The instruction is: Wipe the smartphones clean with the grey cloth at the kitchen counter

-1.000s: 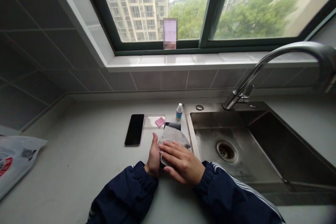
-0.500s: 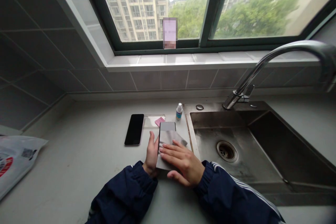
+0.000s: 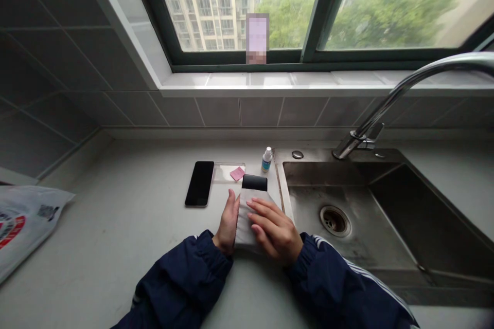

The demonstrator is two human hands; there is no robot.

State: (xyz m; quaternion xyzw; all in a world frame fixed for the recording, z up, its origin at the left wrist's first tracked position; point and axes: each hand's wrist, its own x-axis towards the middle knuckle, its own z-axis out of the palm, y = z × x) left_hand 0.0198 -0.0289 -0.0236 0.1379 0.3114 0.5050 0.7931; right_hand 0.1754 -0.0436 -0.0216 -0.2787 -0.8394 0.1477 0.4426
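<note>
A grey cloth (image 3: 245, 226) lies over most of a phone (image 3: 254, 182) just left of the sink (image 3: 309, 200), only the phone's dark far end showing. The left hand (image 3: 227, 222) has its grip clamped on the phone along the edge farther from the sink, thumb raised, the fingers beneath out of sight; the right hand (image 3: 278, 229), on the side nearer the sink, has its grip unclosed, fingers slightly bent and resting on the cloth. A bottle (image 3: 266, 160) stands upright on the surface (image 3: 127, 216) near the sink's far left corner. Farther left of the sink lie a clear case (image 3: 223, 175), a pink slip (image 3: 237, 173) partly on it, and then a second phone (image 3: 199, 184). A white bag (image 3: 33, 221) lies farthest left of the sink, while a tap (image 3: 380, 109) curves up from the sink's back rim
</note>
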